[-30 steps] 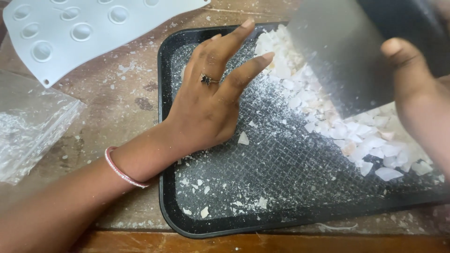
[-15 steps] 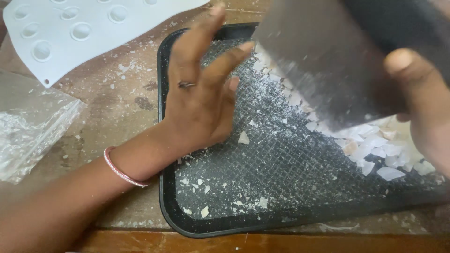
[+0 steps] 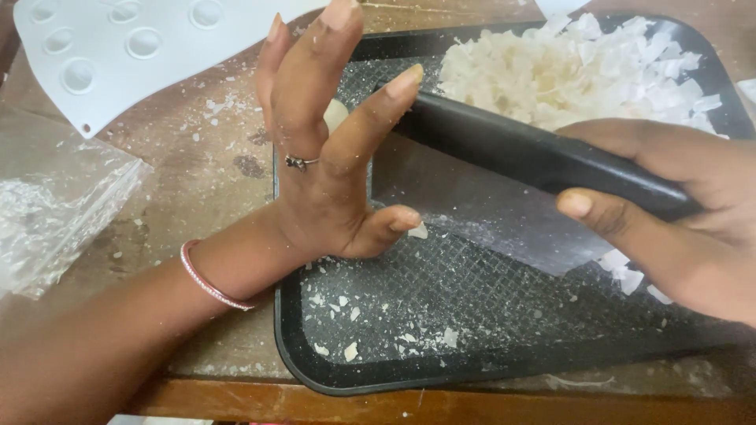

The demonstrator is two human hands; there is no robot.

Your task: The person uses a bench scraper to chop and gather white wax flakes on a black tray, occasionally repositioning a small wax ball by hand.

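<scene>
**poster1:** On the black tray [image 3: 293, 346], near its left edge, the left hand [image 3: 327, 169] stands up on its heel with the fingers spread wide and pointing away from the camera. It isn't holding anything. There's a ring on one finger and a thin pink bangle [image 3: 206, 281] on the wrist. The thumb lies low over the tray floor, right beside a small white flake.

**poster2:** and the right hand?

**poster1:** The right hand [image 3: 669, 212] is wrapped around the black handle of a bench scraper [image 3: 504, 181], thumb in front and fingers curled over the top. The metal blade slants down onto the tray floor, and its left end is just beside the left hand's forefinger. I can't tell if they actually touch.

**poster2:** where's the white stuff sitting?

**poster1:** The big pile of white broken shards [image 3: 575, 67] is heaped in the tray's far right part, just behind the scraper handle. A few more pieces peek out under the right hand, and crumbs and dust are scattered over the textured near part of the tray.

**poster2:** anything off the tray?

**poster1:** Yeah, on the wooden table [image 3: 213, 157] there's a white silicone mould [image 3: 126, 47] with round cavities at the top left and a crumpled clear plastic bag [image 3: 55, 212] at the left edge. Lots of white specks on the wood too.
</scene>
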